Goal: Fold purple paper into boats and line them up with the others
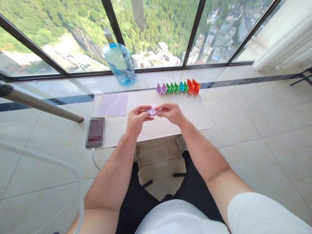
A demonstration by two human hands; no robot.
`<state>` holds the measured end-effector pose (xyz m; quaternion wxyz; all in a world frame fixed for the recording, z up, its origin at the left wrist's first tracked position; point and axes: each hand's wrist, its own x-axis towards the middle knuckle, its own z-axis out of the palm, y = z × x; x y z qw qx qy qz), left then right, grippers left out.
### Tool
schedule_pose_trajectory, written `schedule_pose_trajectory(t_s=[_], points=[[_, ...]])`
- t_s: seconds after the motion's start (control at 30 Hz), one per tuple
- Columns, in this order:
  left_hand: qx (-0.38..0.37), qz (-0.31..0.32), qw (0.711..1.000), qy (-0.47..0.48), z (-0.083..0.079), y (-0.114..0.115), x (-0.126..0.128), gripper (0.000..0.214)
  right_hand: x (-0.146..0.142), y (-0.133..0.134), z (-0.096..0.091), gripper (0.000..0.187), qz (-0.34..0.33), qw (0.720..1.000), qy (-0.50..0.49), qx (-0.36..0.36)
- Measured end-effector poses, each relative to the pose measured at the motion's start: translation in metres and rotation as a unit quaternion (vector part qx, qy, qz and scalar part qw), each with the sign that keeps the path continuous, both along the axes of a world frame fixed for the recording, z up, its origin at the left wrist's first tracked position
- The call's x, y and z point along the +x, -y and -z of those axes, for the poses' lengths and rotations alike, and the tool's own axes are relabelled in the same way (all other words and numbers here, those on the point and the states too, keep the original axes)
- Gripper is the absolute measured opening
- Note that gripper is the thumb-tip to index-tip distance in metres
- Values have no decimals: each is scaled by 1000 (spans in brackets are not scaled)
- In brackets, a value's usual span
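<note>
Both hands meet over the middle of a small white table (pixel 195 120). My left hand (pixel 136 119) and my right hand (pixel 171 113) each pinch one side of a small folded lilac paper piece (pixel 152 109), held just above the tabletop. Fingers of both hands are closed on it. Along the table's far edge stands a row of several folded paper boats (pixel 177 87) in purple, green, blue and orange. A flat stack of lilac paper sheets (pixel 113 105) lies on the left part of the table.
A dark phone (pixel 95 132) lies at the table's left front corner, with a cable hanging below. A large blue water bottle (pixel 119 62) stands on the sill by the window. A metal pole (pixel 41 104) slants in from the left. Tiled floor surrounds the table.
</note>
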<state>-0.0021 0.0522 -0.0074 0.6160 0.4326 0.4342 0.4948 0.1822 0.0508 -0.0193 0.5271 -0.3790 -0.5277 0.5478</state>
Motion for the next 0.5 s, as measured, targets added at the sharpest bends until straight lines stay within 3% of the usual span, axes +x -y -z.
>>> schedule_pose_trajectory(t_s=[0.13,0.37,0.5], points=[[24,11,1000,-13,0,0,-1,27,3,2,-5,28,6,1000,3,-8],[58,9,998,-4,4,-2,-2,31,5,0,-3,41,-5,1000,-16,-10],[68,18,998,6,5,-2,-2,32,4,1,-6,39,-12,1000,-27,-10]])
